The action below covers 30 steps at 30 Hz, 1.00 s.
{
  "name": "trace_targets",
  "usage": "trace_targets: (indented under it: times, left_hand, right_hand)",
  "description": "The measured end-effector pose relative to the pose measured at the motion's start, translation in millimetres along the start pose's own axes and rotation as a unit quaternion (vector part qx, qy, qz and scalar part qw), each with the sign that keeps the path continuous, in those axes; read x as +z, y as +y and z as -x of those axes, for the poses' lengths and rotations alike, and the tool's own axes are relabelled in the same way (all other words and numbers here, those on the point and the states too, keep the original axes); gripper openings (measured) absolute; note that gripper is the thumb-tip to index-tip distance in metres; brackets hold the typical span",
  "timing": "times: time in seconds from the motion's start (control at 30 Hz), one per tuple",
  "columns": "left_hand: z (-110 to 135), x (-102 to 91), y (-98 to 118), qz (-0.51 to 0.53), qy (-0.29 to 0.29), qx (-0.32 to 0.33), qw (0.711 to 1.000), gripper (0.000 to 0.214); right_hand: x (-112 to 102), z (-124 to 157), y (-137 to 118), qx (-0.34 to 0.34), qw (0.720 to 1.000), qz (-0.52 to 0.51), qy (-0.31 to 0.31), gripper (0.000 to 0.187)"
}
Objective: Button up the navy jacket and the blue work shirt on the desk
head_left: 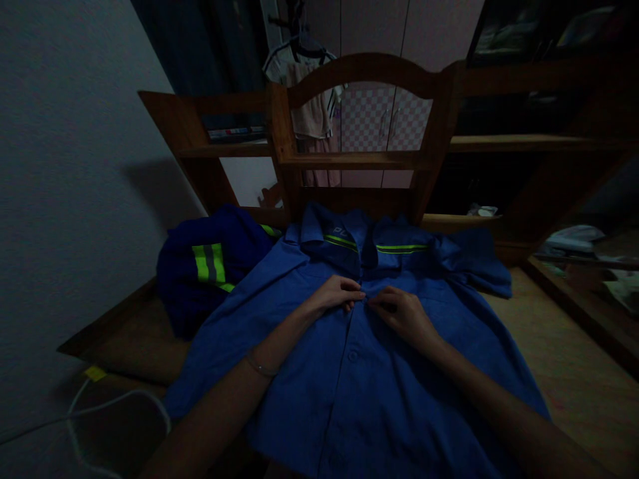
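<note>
L fingers [353, 295] & R fingers [378, 300] pinch front edge of blue collared cloth shirt [379, 382] under them. Dk-blue bundled garment [242, 256] w/ lime bands to their L; brown wooden shelf [359, 159] beyond, small pale item [483, 211] in lower-R bay.

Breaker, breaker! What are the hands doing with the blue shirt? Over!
Left hand, right hand: pinching at front opening. Blue shirt: spread out, collar at far end. Nothing seen in the way; darker garment bunched to the left.
</note>
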<state>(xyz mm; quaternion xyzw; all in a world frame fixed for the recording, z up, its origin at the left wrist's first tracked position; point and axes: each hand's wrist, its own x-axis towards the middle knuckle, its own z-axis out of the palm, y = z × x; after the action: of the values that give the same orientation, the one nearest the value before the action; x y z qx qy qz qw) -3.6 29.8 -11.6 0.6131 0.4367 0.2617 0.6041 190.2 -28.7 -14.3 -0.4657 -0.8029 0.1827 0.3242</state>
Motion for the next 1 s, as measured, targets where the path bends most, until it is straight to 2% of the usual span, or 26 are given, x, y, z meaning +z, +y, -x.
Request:
trace_targets:
  times: [0.4,0.7,0.83,0.9,1.0]
  left_hand:
    - [-4,-5.5,-5,0.072,0.006,-0.026,0.997,0.044]
    - [-5,-7.7,-4,0.087,0.025,-0.048,0.995,0.043]
    - [-5,-4.8,-3,0.075,0.052,-0.048,0.995,0.044]
    - [-6,-3.1,-4,0.067,0.068,-0.050,0.994,0.043]
    - [-7,-1.5,-6,0.062,0.080,-0.056,0.993,0.041]
  right_hand:
    - [2,0,-4,0.005,0.999,0.017,0.048,0.013]
    - [11,-2,-9,0.017,0.985,0.160,0.055,0.013]
    - [13,0,-13,0.006,0.973,0.226,0.041,0.012]
    - [14,0,-14,0.001,0.973,0.227,0.040,0.011]
    - [16,-1,-10,0.012,0.984,0.172,0.051,0.010]
